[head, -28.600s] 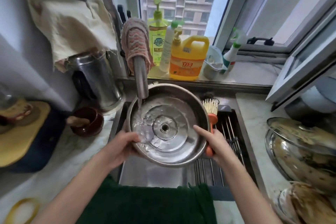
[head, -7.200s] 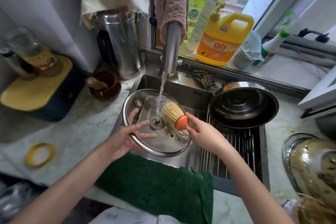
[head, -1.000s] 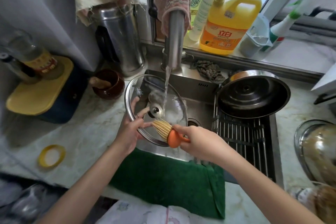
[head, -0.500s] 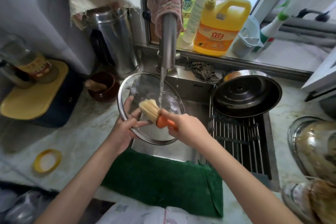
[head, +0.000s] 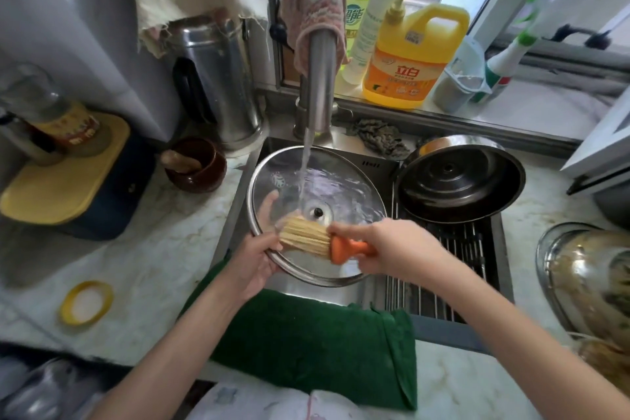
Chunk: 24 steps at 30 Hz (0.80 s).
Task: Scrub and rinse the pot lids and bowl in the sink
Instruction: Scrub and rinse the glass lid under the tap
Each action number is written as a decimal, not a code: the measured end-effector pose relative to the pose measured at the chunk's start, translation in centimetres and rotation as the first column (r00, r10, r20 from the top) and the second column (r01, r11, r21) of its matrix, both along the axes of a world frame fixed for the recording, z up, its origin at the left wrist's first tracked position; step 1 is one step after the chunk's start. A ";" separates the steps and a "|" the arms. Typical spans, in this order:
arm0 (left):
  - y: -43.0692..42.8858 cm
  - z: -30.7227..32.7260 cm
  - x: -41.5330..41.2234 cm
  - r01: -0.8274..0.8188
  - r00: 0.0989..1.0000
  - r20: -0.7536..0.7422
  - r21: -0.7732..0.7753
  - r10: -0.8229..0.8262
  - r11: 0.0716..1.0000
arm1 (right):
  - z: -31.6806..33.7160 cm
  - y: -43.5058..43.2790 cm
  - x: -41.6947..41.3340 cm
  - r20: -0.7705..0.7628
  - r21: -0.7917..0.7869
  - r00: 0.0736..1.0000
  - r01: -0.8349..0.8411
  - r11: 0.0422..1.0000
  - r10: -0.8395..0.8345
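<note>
**Glass lid: scrub in hand, under running water**

Item: lid (head: 344, 187), glass with a steel rim, held over the sink (head: 317, 295) below the tap (head: 318, 85).

Left hand (head: 254, 261): clamped on the near-left rim, with one digit lying against the glass.

Right hand (head: 392, 249): closed round the orange handle of the brush (head: 306, 237), bristles pointing left and pressed on the lid beside the left fingers.

Change: half a second ago the bristles sat higher, under the stream (head: 304, 164). They have now dropped to the near-left edge, and the water falls straight on the glass just beyond the centre screw.

Reading: the scrub appears to have passed from the middle to the rim. This lid is probably close to its final rinse.

Also held: steel lid (head: 460, 184), propped on the rack (head: 443, 283) at the sink's right.

Outstanding: soiled ware (head: 586, 280) on the right counter, blurred. Whether it is the bowl or more lids cannot be told. Much of the task likely remains.
</note>
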<state>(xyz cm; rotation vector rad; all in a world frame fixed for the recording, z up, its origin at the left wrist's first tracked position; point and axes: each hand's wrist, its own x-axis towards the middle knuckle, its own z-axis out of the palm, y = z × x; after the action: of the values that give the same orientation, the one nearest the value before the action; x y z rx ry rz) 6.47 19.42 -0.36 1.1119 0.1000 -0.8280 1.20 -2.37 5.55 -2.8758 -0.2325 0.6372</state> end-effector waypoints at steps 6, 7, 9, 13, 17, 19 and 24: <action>-0.6 1.4 0.8 0.124 0.983 0.131 0.051 -0.129 0.991 | -2.4 -2.0 1.8 0.193 -0.146 0.955 0.255 0.956 -0.225; -0.5 1.4 0.9 0.131 0.982 0.130 0.066 -0.139 0.989 | -3.0 -1.2 1.8 0.231 -0.105 0.944 0.264 0.959 -0.235; -0.4 1.6 0.9 0.137 0.981 0.124 0.086 -0.147 0.987 | -3.9 0.5 1.7 0.300 0.013 0.932 0.211 0.977 -0.205; 0.1 1.2 0.5 0.133 0.981 0.131 0.067 -0.141 0.989 | -4.6 0.8 2.7 0.476 0.041 0.878 0.025 0.999 -0.041; 0.4 0.6 0.2 0.064 0.998 -0.017 -0.041 -0.064 0.997 | -3.3 -1.0 4.4 0.342 -0.160 0.933 0.173 0.972 -0.109; 0.0 1.2 -0.5 0.018 0.999 -0.050 -0.069 -0.021 0.997 | -1.6 -2.2 4.9 0.219 -0.318 0.966 0.201 0.927 -0.134; -1.0 2.5 -1.4 -0.112 0.991 -0.088 -0.082 0.104 0.990 | 2.1 -2.4 2.4 -0.187 -0.281 0.982 -0.063 0.958 0.009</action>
<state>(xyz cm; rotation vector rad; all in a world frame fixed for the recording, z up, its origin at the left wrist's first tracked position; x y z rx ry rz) 5.04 18.47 2.13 0.9813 0.1908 -0.7749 3.56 -4.81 7.67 -3.0621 -0.1788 1.0147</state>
